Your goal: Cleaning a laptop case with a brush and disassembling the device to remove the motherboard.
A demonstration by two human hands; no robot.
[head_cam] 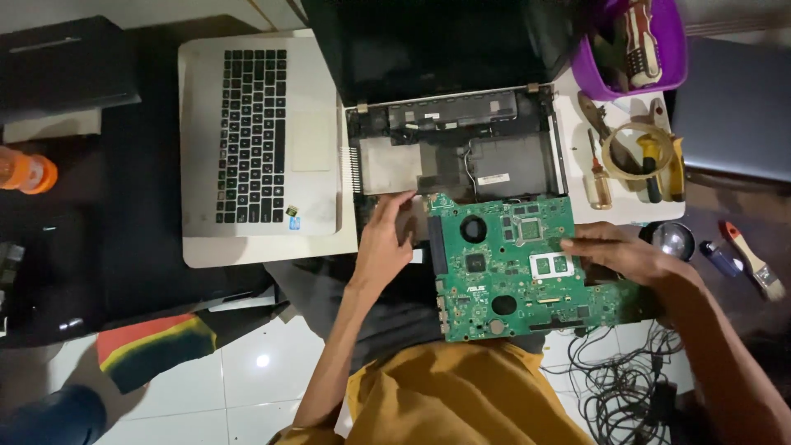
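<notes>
Both forearms are bare, no sleeves or jewellery showing, above mustard-yellow clothing (loosely folded) over the lap

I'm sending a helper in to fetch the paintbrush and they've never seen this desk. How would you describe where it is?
Start at the green circuit board under both hands, then look past the right hand to the far right of the dark surface. The paintbrush lies there at a slant, just right of a small blue object. It alone has a red-tipped pale handle and a tuft of light bristles.

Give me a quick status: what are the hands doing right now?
Left hand on the green circuit board's left edge, fingers spread. Right hand resting on its right side. Board lies over the opened laptop base. Nothing blocking.
</notes>
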